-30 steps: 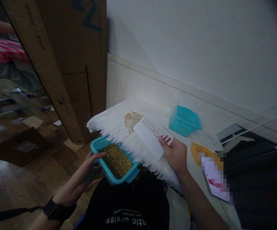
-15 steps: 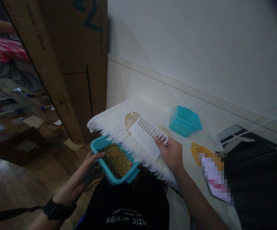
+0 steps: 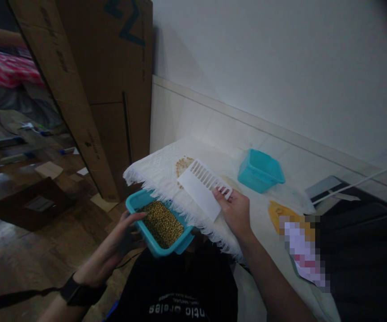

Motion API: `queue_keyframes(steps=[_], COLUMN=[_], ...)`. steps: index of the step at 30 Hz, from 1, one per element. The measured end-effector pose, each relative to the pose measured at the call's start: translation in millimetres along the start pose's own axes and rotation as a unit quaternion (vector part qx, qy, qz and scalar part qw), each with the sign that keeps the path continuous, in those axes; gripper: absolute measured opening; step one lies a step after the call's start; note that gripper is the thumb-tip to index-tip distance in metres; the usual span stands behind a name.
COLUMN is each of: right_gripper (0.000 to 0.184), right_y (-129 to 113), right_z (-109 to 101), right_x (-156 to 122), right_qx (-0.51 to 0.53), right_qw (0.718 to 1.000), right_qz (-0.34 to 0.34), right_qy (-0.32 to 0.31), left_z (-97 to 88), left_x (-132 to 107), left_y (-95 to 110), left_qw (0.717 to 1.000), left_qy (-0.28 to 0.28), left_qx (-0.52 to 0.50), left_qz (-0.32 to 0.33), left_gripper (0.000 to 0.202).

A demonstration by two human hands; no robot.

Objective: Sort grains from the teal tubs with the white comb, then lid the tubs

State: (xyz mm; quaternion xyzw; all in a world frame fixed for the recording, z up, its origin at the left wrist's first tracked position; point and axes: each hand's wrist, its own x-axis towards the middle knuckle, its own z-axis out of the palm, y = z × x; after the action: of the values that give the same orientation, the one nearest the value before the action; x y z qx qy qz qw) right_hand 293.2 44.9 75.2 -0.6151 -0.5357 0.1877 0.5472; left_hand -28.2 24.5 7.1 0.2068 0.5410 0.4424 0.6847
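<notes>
My left hand (image 3: 126,235) grips the left rim of a blue plastic basket (image 3: 153,248), thumb over the edge and fingers beneath. Many small yellow-green beans (image 3: 163,222) lie in the basket, which is held just below the table's fringed edge. In my right hand (image 3: 235,212) is a white slotted plastic plate (image 3: 200,197), pinched at its slotted right end. The plate is tilted over a white fringed cloth (image 3: 153,167). Beyond its far left corner, a patch of small beans or grains (image 3: 182,164) lies on the cloth, partly hidden by the plate.
A second blue basket (image 3: 260,172) stands on the table near the wall. To the right lie a yellow packet (image 3: 275,214), a blurred-out package and a black bag (image 3: 364,250). A tall cardboard box (image 3: 113,112) rises at the left. Cardboard pieces (image 3: 49,170) litter the wooden floor.
My right hand and the slotted plate have moved slightly left and up across the cloth. My left hand keeps its hold on the basket of beans. The whole view has shifted a little.
</notes>
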Motion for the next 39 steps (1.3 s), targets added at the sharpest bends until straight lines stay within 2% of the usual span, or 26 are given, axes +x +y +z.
queue_keyframes(steps=[4,10,14,19,24,29,35,37,39], right_gripper=[0.048,0.046,0.044,0.047,0.048,0.043,0.035,0.035,0.038], right_y=[3.1,3.4,-2.3,-13.1,-17.6,-16.8,-37.1,-40.8,-37.4], right_z=[-0.8,-5.7,-5.0,9.1,18.4,17.7,21.9,19.2,9.2], right_x=[2.1,9.5,11.8,5.4,-2.6,-12.0,-44.1,-51.9,-50.7], right_qx=[-0.002,0.025,0.000,-0.004,-0.008,-0.018,-0.017,-0.019,-0.035], right_qw=[1.000,0.997,0.996,0.998,0.996,0.994,0.989,0.989,0.991], right_qz=[-0.010,0.004,-0.014,-0.039,-0.047,-0.066,-0.100,-0.113,-0.115], right_qy=[-0.024,-0.068,-0.093,-0.055,-0.072,-0.089,-0.109,-0.093,-0.050], left_z=[-4.8,-9.8,-11.3,-11.2,-9.7,-10.6,-9.5,-9.4,-9.0], left_x=[2.5,11.3,11.9,6.8,1.1,4.5,5.0,4.1,2.2], left_y=[0.9,-2.9,-1.3,4.5,10.7,11.8,9.5,7.5,5.3], left_qw=[1.000,1.000,1.000,1.000,1.000,1.000,1.000,1.000,1.000], left_qy=[-0.021,0.008,0.001,0.000,-0.019,0.010,0.015,0.006,-0.005], left_qx=[0.009,0.011,0.017,0.022,0.008,-0.002,0.002,0.002,0.001], left_qz=[-0.018,-0.010,-0.010,0.005,0.014,0.003,0.001,0.003,0.003], left_gripper=[0.076,0.075,0.074,0.071,0.067,0.065,0.067,0.068,0.065])
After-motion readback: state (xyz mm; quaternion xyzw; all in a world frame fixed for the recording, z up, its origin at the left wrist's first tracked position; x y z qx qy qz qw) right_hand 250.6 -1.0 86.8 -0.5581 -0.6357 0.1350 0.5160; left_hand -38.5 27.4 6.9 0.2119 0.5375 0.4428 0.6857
